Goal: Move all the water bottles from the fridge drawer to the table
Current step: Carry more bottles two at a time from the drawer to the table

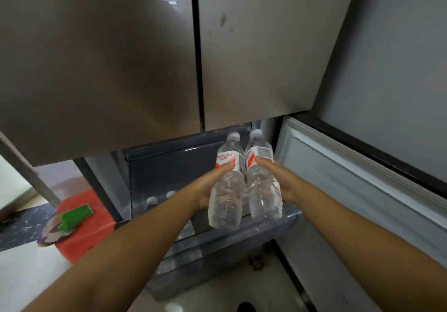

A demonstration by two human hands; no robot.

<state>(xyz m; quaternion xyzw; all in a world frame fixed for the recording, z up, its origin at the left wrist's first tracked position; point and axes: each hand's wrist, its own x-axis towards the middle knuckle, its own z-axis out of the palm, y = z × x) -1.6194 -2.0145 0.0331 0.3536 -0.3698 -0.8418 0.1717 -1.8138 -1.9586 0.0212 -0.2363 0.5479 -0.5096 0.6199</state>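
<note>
Two clear water bottles with red-and-white labels hang side by side above the pulled-out fridge drawer (212, 246). My left hand (212, 181) grips the left bottle (226, 190) around its middle. My right hand (278, 178) grips the right bottle (262, 186) from the right side. Both bottles tilt with their caps pointing away from me. Down inside the drawer, the caps of more bottles (152, 200) show through the translucent wall. The table is out of view.
The closed upper fridge doors (145, 57) hang right above the hands. An open lower fridge door (350, 178) stands at the right. A red stool (84, 224) with a green object on it sits left of the drawer, on a pale tiled floor.
</note>
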